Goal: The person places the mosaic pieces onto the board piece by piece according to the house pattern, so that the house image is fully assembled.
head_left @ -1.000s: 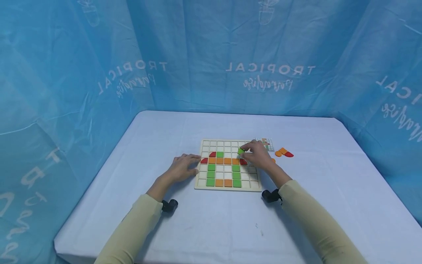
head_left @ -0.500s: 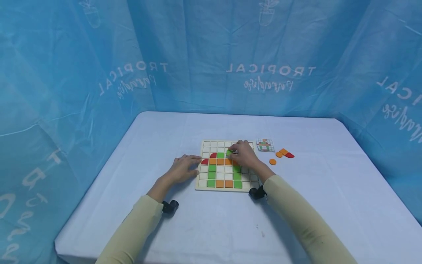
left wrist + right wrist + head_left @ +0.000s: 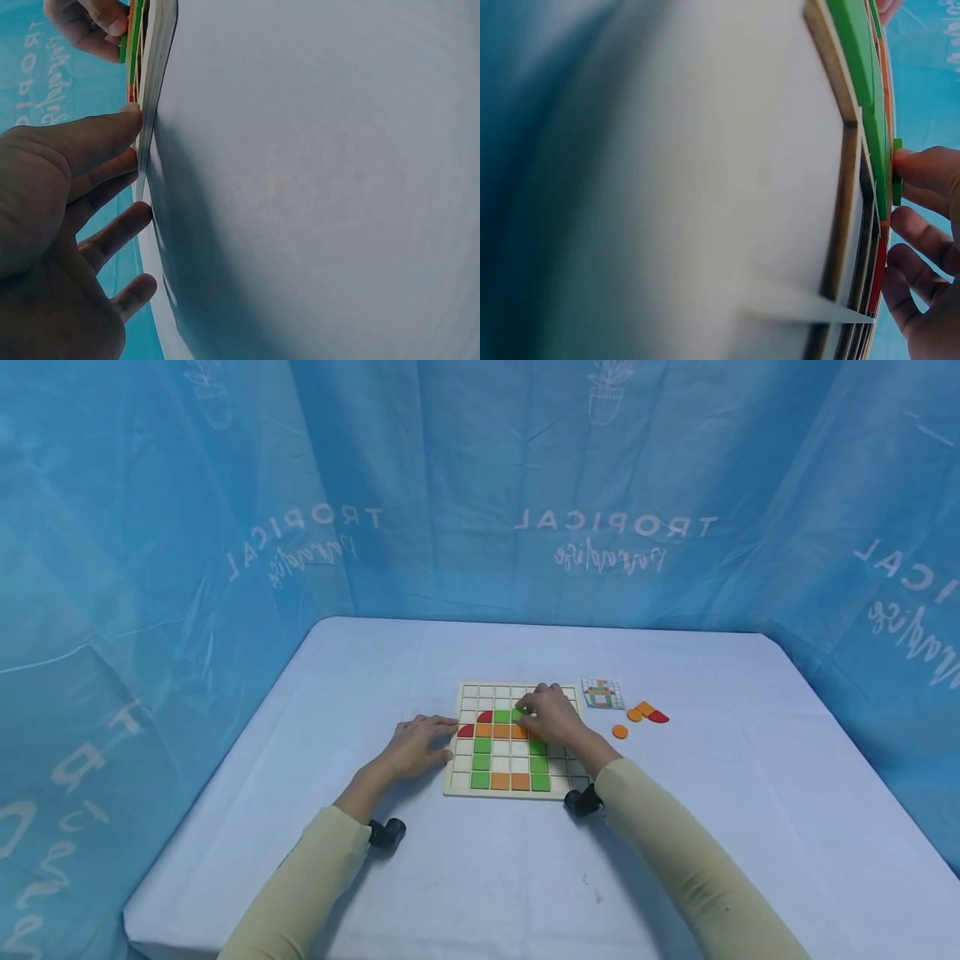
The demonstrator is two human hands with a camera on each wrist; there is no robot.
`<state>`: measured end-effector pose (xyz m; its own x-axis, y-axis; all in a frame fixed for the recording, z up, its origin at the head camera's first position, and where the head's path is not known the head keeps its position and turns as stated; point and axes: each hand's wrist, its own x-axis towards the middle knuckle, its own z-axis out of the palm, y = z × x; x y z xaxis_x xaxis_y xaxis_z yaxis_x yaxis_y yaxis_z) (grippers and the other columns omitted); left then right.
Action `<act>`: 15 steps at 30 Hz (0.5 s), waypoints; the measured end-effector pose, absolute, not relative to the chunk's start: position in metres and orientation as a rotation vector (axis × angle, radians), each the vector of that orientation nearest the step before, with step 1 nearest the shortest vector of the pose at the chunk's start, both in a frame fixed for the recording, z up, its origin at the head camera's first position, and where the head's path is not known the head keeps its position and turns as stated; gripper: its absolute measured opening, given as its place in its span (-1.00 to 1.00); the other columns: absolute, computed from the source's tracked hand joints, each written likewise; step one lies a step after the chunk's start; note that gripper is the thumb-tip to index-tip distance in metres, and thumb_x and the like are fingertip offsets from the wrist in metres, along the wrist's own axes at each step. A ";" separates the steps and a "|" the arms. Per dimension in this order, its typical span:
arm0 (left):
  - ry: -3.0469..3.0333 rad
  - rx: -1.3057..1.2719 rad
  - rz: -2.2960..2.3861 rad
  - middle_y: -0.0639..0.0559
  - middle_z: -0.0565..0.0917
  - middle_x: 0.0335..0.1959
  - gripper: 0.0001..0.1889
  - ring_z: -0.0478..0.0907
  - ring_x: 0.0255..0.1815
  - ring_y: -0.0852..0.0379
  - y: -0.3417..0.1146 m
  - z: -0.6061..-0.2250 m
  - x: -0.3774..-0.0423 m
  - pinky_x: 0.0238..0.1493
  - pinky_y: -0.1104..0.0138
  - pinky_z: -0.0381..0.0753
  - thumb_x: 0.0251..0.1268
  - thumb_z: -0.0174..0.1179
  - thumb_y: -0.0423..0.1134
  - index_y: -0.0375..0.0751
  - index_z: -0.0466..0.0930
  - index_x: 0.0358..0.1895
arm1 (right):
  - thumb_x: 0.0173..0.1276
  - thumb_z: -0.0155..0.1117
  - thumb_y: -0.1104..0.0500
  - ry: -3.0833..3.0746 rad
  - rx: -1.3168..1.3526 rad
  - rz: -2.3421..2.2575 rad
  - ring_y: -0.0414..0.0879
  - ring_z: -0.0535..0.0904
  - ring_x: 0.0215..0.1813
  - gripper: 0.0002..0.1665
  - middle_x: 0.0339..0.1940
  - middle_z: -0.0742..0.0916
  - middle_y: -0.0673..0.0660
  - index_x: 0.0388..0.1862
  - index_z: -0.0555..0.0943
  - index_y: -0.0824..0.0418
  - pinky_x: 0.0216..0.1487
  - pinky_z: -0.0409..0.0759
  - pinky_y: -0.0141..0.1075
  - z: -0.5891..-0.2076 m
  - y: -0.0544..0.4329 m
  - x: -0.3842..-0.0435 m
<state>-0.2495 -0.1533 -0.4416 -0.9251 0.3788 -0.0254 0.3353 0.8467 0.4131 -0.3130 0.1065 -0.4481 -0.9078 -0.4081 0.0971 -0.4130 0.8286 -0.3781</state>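
A pale grid board [image 3: 501, 797] lies on the table, with orange squares [image 3: 501, 782], green squares [image 3: 482, 762] and red quarter-round tiles [image 3: 467, 731] set in its cells. My right hand [image 3: 557, 718] pinches a green square tile [image 3: 898, 145] between thumb and finger, over the row above the long orange one. That tile sits right of another green square [image 3: 502, 717]. A red tile [image 3: 877, 274] on the right shows only in the right wrist view. My left hand [image 3: 411, 748] touches the board's left edge, fingers extended and spread in the left wrist view.
A small printed pattern card [image 3: 603, 694] lies beyond the board's right corner. Near it are an orange disc [image 3: 620, 732], another orange disc [image 3: 634, 715], an orange square [image 3: 646, 707] and a red quarter-round [image 3: 658, 717]. White cloth covers the table [image 3: 465, 877]; blue curtains [image 3: 480, 527] hang around it.
My right hand has moved left across the board with the green square tile and lowered it beside the other green one. The left hand has stayed at the board's edge.
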 end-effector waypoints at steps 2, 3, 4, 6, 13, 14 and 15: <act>2.918 0.557 0.623 0.02 0.42 0.33 -0.47 0.26 0.35 -0.03 -0.153 -0.442 -0.249 0.29 0.00 0.15 0.27 0.28 -0.16 -0.14 0.46 0.31 | 0.29 0.36 0.08 -2.988 0.683 0.612 -0.01 0.40 -0.10 -0.65 -0.16 0.61 0.11 0.02 0.69 0.17 -0.15 0.44 -0.18 -0.449 0.107 -0.312; 2.920 0.556 0.621 0.02 0.43 0.33 -0.47 0.26 0.35 -0.03 -0.153 -0.442 -0.249 0.29 0.00 0.15 0.27 0.28 -0.16 -0.14 0.46 0.31 | 0.29 0.36 0.08 -2.987 0.688 0.608 0.00 0.40 -0.10 -0.66 -0.16 0.61 0.11 0.01 0.69 0.17 -0.14 0.44 -0.17 -0.449 0.107 -0.312; 2.920 0.555 0.620 0.03 0.43 0.33 -0.47 0.26 0.35 -0.03 -0.153 -0.442 -0.249 0.29 0.00 0.15 0.27 0.28 -0.16 -0.13 0.46 0.31 | 0.29 0.35 0.07 -2.986 0.691 0.606 0.00 0.41 -0.10 -0.66 -0.17 0.61 0.10 0.01 0.69 0.17 -0.13 0.44 -0.16 -0.449 0.107 -0.312; 2.921 0.559 0.616 0.02 0.43 0.33 -0.47 0.26 0.35 -0.04 -0.153 -0.442 -0.249 0.29 0.00 0.15 0.27 0.28 -0.15 -0.14 0.46 0.31 | 0.29 0.35 0.08 -2.984 0.694 0.606 0.01 0.41 -0.09 -0.67 -0.17 0.61 0.10 0.00 0.70 0.17 -0.12 0.44 -0.15 -0.449 0.107 -0.312; 2.919 0.572 0.608 0.01 0.42 0.33 -0.47 0.27 0.34 -0.05 -0.153 -0.441 -0.249 0.28 -0.01 0.16 0.29 0.27 -0.16 -0.15 0.45 0.32 | 0.31 0.33 0.09 -2.984 0.685 0.650 0.01 0.41 -0.06 -0.65 -0.15 0.61 0.11 0.03 0.68 0.18 -0.09 0.44 -0.13 -0.449 0.108 -0.312; 2.920 0.573 0.609 0.01 0.43 0.33 -0.47 0.27 0.34 -0.05 -0.153 -0.440 -0.249 0.28 -0.01 0.16 0.28 0.27 -0.16 -0.15 0.46 0.31 | 0.31 0.33 0.09 -2.980 0.681 0.664 0.01 0.41 -0.06 -0.65 -0.14 0.61 0.11 0.04 0.68 0.18 -0.09 0.44 -0.13 -0.448 0.108 -0.312; 2.920 0.573 0.609 0.00 0.43 0.33 -0.47 0.28 0.34 -0.05 -0.153 -0.440 -0.249 0.28 -0.01 0.16 0.28 0.27 -0.16 -0.15 0.46 0.31 | 0.31 0.33 0.09 -2.974 0.673 0.679 0.01 0.40 -0.06 -0.65 -0.15 0.61 0.11 0.04 0.68 0.18 -0.09 0.44 -0.14 -0.448 0.109 -0.312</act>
<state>-0.2490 -0.1529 -0.4404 -0.9236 0.3825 -0.0243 0.3409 0.8489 0.4040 -0.3119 0.1090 -0.4478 -0.9071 -0.4063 0.1102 -0.4138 0.8127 -0.4103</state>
